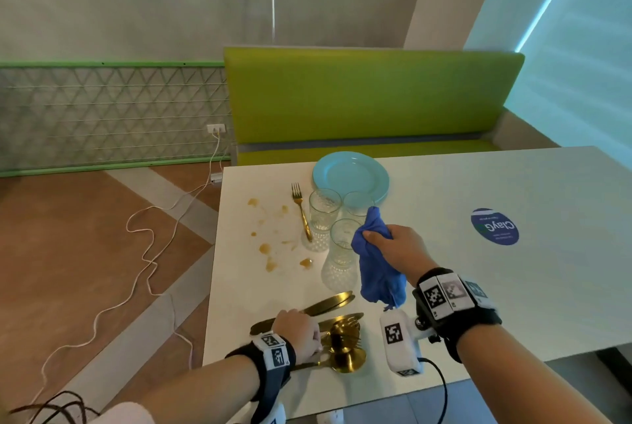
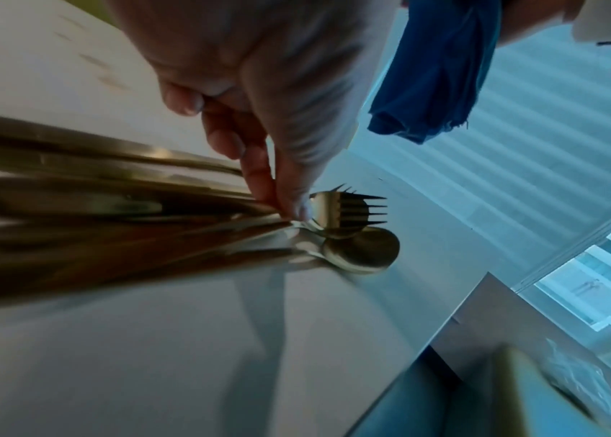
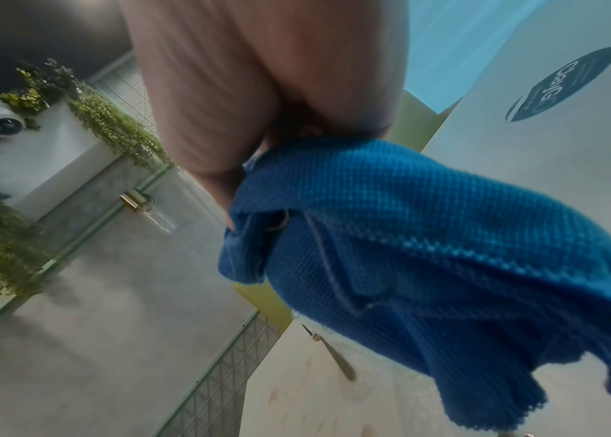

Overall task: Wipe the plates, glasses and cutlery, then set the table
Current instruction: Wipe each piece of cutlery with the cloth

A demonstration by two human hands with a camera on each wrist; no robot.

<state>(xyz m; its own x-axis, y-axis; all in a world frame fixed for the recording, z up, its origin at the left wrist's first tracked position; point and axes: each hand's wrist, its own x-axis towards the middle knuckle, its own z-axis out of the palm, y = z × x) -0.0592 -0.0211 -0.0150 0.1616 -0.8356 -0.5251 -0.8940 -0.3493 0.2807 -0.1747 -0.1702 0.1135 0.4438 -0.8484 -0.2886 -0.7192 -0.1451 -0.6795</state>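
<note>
Now my left hand pinches the gold cutlery bundle on the white desk; my right hand grips a blue waffle-weave cloth beside three clear ribbed glasses, a turquoise round plate and brown spills.

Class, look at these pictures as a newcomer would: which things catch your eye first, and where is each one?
The bright blue cloth, gripped in the right hand above the white table, stands out first. Next comes the gold cutlery near the table's front edge, where the left hand pinches one piece. Beyond them lie brown spills beside three clear glasses and a pale blue plate.
</note>
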